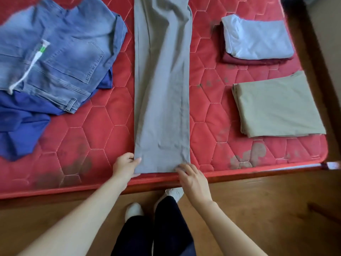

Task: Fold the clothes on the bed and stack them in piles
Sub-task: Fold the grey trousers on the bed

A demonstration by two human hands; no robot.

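Grey trousers (162,89), legs laid together as one long strip, run up the middle of the red quilted mattress (103,126), hem at its near edge; the left hand (125,166) pinches the hem's left corner, thumb on top; the right hand (191,179) rests its fingertips on the hem's right corner, fingers loosely bent, a true grasp not discernible; toward the far left edge, unfolded blue jeans (55,52) lie over a blue garment (20,126); near the right edge, a folded white garment (256,38) lies on a folded dark red one (239,60), with a folded khaki garment (276,106) nearer the near right corner.
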